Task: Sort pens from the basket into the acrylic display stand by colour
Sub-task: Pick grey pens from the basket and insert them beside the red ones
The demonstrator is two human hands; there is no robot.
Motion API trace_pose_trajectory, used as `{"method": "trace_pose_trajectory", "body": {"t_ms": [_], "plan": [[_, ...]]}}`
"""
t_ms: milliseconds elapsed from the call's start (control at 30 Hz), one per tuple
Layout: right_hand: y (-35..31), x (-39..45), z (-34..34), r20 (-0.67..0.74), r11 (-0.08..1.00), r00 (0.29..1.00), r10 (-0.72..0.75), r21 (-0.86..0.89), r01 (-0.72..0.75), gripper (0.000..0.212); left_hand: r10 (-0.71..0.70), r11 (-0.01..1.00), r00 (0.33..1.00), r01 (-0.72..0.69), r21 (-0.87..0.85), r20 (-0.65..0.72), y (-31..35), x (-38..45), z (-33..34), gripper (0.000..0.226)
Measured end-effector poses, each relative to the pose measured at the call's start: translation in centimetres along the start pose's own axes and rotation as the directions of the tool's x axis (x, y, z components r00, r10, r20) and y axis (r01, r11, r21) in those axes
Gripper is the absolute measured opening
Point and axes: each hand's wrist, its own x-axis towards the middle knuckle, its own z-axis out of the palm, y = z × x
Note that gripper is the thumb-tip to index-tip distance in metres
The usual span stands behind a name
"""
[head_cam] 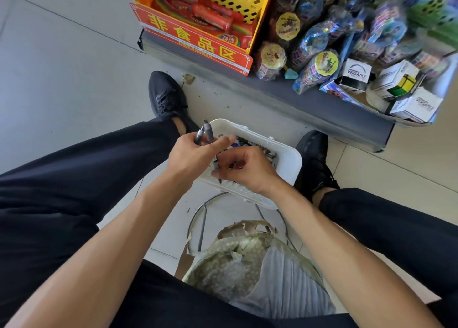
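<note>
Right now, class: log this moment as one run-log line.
left hand: holds two grey pens | right hand: picking in basket | stand: unseen

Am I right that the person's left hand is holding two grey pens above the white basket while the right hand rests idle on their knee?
Not quite. The left hand does hold two grey pens by the white basket, but the right hand is not on a knee: the head view shows it down in the basket, fingers curled among the pens there.

"非食品区" red sign (193, 45); "VERSATILE" box (357, 72)
</note>
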Motion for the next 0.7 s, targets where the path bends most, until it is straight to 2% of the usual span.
{"method": "trace_pose_trajectory", "body": {"t_ms": [100, 233, 433, 500, 567, 700], "plan": [[-1.0, -0.5, 1.4, -0.037, 0.998, 0.999, 0.03, 0.056, -0.028, 0.033, 0.041, 0.999, 0.997, -0.04, 0.019, -0.067, 0.0, 0.2, 0.1, 0.035], [-1.0, -0.7, 2.4, -0.065, 0.995, 0.997, 0.05, 0.084, -0.044, 0.043, 0.086, 0.995, 0.986, -0.092, -0.032, -0.145, 0.1, 0.5, 0.2, 0.05], [0.7, -0.1, 0.9, 0.175, 0.983, 0.982, 0.072, 0.157, -0.1, 0.024, 0.13, 0.987, 0.989, -0.136, -0.087, -0.065, -0.5, 0.6, 0.1, 0.054], [1.8, 1.0, -0.1, 0.146, 0.99, 0.983, 0.115, 0.058, -0.125, 0.018, 0.128, 0.989, 0.986, -0.135, -0.054, -0.105, -0.6, 0.8, 0.0, 0.054], [3.5, 2.4, -0.9, 0.033, 0.979, 0.989, 0.146, -0.145, -0.14, 0.012, 0.103, 0.993, 0.981, -0.11, -0.038, -0.164, -0.5, 1.2, -0.3, 0.053], [7.2, 4.6, -2.0, -0.164, 0.894, 0.976, 0.142, -0.402, -0.198, 0.02, 0.029, 0.978, 0.987, -0.06, -0.198, -0.156, -0.5, 1.7, -0.7, 0.048]]}}
